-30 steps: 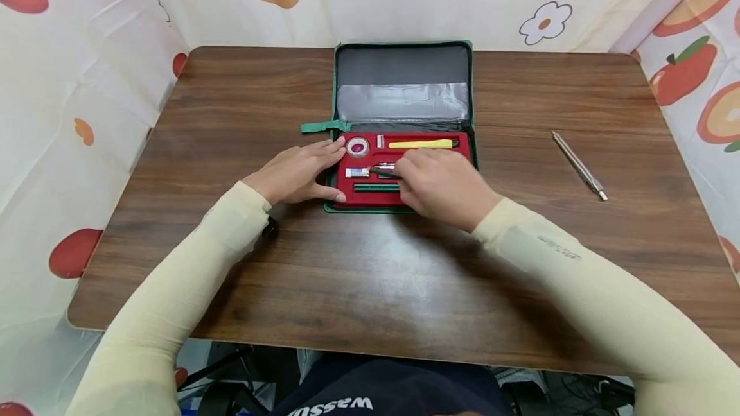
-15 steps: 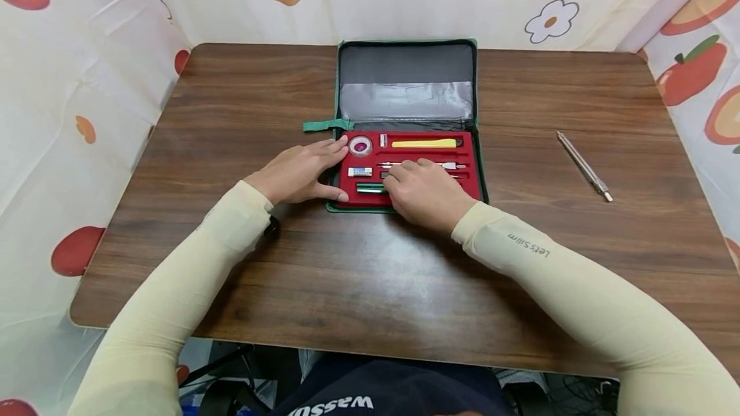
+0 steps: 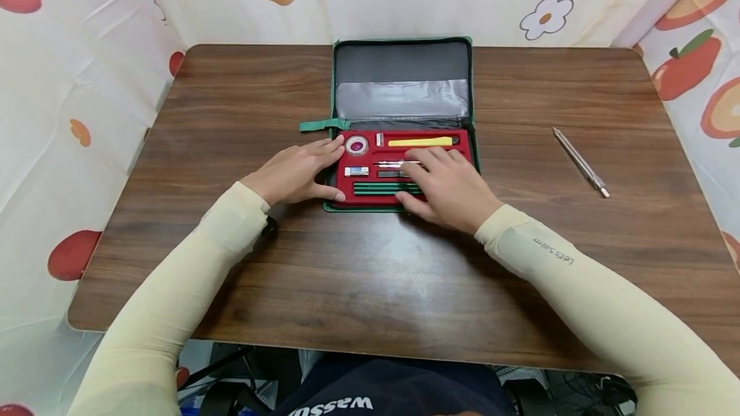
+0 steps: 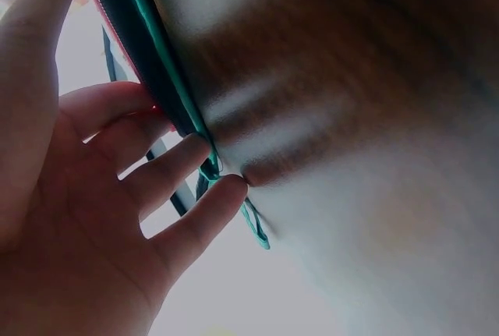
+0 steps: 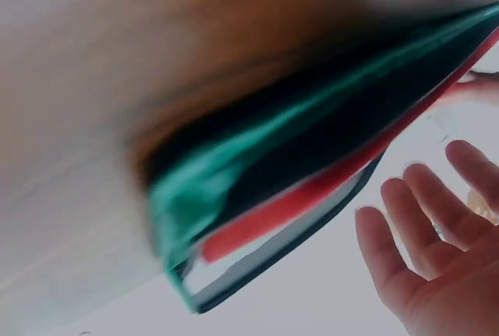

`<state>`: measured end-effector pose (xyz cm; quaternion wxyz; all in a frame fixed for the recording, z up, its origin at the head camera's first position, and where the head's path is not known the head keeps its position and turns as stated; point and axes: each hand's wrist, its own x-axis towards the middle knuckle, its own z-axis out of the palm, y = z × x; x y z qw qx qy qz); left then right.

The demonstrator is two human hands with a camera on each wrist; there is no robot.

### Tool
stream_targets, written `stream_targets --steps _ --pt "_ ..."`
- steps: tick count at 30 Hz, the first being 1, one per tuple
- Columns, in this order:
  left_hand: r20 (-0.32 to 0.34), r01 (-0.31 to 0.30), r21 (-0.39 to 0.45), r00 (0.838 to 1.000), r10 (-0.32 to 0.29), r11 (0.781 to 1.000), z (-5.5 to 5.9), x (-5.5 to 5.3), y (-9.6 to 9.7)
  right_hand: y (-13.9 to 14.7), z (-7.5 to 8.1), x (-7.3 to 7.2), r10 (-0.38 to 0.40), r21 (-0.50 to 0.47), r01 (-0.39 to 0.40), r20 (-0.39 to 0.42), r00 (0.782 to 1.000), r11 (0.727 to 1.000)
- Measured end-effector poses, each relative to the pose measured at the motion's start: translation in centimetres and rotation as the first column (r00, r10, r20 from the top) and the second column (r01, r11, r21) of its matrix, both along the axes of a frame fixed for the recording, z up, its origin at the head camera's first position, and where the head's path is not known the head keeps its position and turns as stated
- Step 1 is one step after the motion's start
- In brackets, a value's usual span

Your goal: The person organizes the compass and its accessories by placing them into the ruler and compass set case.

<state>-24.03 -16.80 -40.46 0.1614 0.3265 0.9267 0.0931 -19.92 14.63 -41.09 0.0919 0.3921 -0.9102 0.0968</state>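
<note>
A green zip case (image 3: 403,60) lies unfolded on the table, its red tray (image 3: 370,154) towards me. My left hand (image 3: 297,173) rests against the tray's left edge, fingers spread; in the left wrist view its fingertips touch the case's green edge (image 4: 160,36). Over the tray's right part is my right hand (image 3: 448,188), fingers parted and holding nothing. Left of it, green pencils (image 3: 376,189) lie in the front slot. Behind them are a white-and-blue eraser (image 3: 356,171), a slim metal tool (image 3: 388,164) and a small dark piece (image 3: 392,174), partly covered by my right fingers.
A white-and-purple ring (image 3: 356,145), a small metal-and-white piece (image 3: 379,139) and a yellow cutter (image 3: 422,142) sit in the tray's back row. A silver pen (image 3: 581,162) lies on the wooden table (image 3: 347,275) at right. Printed curtains stand around the table.
My right hand held a green pencil over the tray, then lowered it to the front slot. Now it has let go and moved right, its fingers parted. My left hand stays put.
</note>
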Motion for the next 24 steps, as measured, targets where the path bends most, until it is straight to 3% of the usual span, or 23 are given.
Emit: stream_targets --steps 6,10,14,24 --pt "0.004 -0.002 0.001 1.000 0.002 1.000 -0.1 0.0 0.0 3.1 0.4 -0.4 -0.090 -0.036 0.090 0.004 0.996 0.995" --pt "0.012 -0.009 0.004 1.000 0.009 1.000 -0.1 -0.1 0.0 5.6 0.7 -0.5 -0.190 -0.007 0.190 0.045 0.981 0.982" --pt "0.009 -0.007 0.008 1.000 0.007 1.000 -0.1 -0.2 0.2 8.3 1.1 -0.2 -0.301 0.044 0.298 0.094 0.949 0.953" --pt "0.003 -0.005 0.025 1.000 0.005 1.000 -0.2 0.0 0.1 15.7 1.7 -0.3 -0.486 0.108 0.474 0.143 0.862 0.874"
